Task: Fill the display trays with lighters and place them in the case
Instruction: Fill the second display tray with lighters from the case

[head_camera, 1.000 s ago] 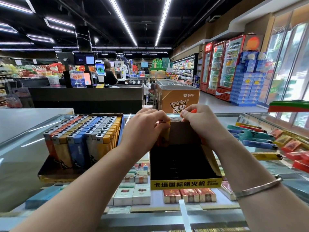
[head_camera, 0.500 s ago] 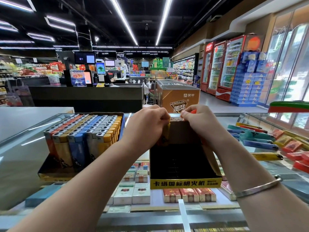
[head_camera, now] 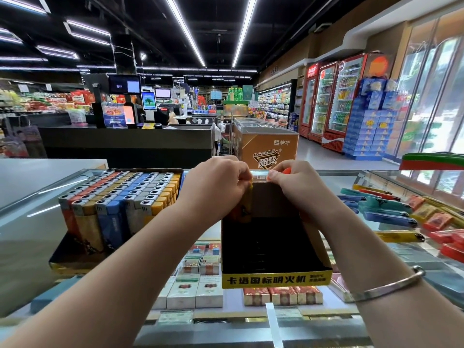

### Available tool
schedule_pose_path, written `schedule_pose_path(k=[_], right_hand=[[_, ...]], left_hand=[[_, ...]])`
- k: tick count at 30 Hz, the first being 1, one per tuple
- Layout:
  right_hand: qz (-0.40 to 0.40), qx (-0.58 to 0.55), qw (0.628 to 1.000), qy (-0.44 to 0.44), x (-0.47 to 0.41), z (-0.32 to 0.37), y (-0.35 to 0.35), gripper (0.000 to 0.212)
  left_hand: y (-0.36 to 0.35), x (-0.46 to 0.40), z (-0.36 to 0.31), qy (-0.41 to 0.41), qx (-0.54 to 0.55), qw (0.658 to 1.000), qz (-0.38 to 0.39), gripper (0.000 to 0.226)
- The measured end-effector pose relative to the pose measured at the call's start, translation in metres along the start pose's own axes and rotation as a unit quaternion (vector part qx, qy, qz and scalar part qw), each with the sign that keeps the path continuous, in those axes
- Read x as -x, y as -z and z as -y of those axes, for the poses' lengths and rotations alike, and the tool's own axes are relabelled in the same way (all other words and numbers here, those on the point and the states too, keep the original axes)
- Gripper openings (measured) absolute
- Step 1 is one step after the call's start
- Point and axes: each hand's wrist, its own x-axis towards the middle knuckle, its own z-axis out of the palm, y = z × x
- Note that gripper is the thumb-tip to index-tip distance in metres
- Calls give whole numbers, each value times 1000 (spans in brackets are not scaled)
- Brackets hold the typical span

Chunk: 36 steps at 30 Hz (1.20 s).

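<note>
1. The left hand (head_camera: 216, 183) covers most of a yellow lighter (head_camera: 244, 209); its top is hidden.
2. The right hand (head_camera: 295, 184) hides all but an orange tip (head_camera: 287, 170) of what it holds.
3. The small print on the empty tray's yellow front strip (head_camera: 316, 278) is unreadable.
4. Both forearms run off the bottom edge.

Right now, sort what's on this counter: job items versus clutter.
Job: empty display tray, full tray of lighters, loose lighters, yellow lighter in left hand, right hand.
Lying about: cigarette packs under the glass, bracelet.
</note>
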Motion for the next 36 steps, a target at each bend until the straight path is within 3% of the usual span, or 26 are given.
schedule_pose_path(k=[5,8,15,21,26,30,33,36], right_hand=[[0,-6,1000,-7,0,0,0,13],[-3,-4,1000,-6,0,1,0,12],[-5,0,1000,-6,-1,-1,-1,12],[4,-28,999,-19,1,1,2,20],[-36,-163,986,9,4,13,8,33],[42,-289,956,38,12,23,8,36],[110,-404,908,23,15,26,3,36],[120,-472,873,17,14,28,1,31]], left_hand=[[-2,10,-5,-56,-13,997,-44,10],[-2,10,-3,-72,-14,997,-32,11],[-7,9,-2,-17,6,1000,19,15],[-4,12,5,23,89,992,82,23],[-2,17,9,46,142,985,82,28],[0,18,2,44,201,978,45,33],[6,19,-7,31,272,961,27,37],[6,19,-10,11,291,956,18,29]])
